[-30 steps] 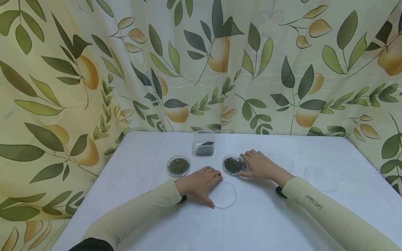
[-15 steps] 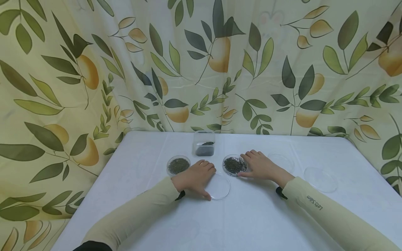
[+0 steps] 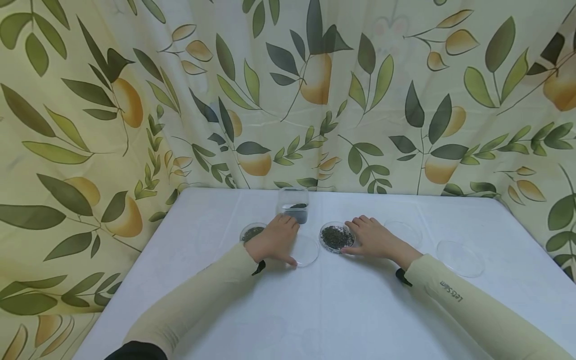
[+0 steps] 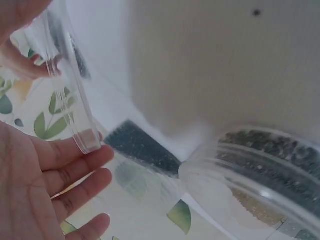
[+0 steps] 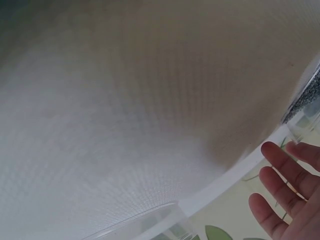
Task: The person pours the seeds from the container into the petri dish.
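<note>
My left hand (image 3: 275,240) grips a clear, round petri dish lid (image 3: 307,250) by its left edge. In the left wrist view the lid (image 4: 75,110) stands between thumb and index finger, the other fingers extended. Just left of that hand, and partly hidden by it, is a petri dish of brownish-green bits (image 3: 250,232). My right hand (image 3: 372,238) holds a second petri dish with dark, loose bits (image 3: 335,237), thumb at its near edge and index finger at its far edge. Only a corner of this dish (image 5: 306,100) enters the right wrist view.
Behind the dishes stands a clear plastic tub (image 3: 292,200) partly filled with dark material. Two clear round pieces, one farther back (image 3: 403,234) and one nearer (image 3: 460,259), lie to the right on the white tablecloth (image 3: 337,315). A leaf-and-fruit patterned curtain (image 3: 288,100) hangs behind the table.
My left hand has moved away from me and slightly left with the lid, now covering part of the left petri dish and overlapping the tub's base. The right hand has stayed in place.
</note>
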{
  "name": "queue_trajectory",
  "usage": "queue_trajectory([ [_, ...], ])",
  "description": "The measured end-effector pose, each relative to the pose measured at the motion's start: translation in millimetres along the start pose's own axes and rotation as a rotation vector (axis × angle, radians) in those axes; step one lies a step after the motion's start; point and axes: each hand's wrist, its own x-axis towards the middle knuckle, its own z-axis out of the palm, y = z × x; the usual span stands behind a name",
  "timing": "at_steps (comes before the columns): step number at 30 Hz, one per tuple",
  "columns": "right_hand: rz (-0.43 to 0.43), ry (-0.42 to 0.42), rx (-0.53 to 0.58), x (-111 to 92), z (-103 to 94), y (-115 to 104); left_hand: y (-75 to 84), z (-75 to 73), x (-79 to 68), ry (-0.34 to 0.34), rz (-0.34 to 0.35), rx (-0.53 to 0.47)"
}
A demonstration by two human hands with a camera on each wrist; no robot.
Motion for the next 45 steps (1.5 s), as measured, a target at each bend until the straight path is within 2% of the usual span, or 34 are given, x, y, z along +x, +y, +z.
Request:
queue_trajectory([
  [6, 0.003, -0.008, 0.002, -2, -1.5, 0, -0.7, -1.7, 6.0, 0.016, -0.03, 0.065],
  [13, -0.003, -0.013, 0.013, -2, -3.6, -1, -1.3, -1.5, 13.6, 0.006, -0.074, 0.029],
  [22, -0.006, -0.033, 0.022, -2, -3.9, 0, -0.2, -5.4, 19.0, -0.003, -0.09, 0.024],
  [34, -0.03, -0.011, 0.049, -1, -3.8, -2, 2.2, -12.4, 20.7, 0.135, -0.045, -0.063],
  [45, -0.039, -0.029, 0.072, 0, -2.6, 0, 15.6, -25.3, 34.1, 0.183, -0.019, -0.05],
])
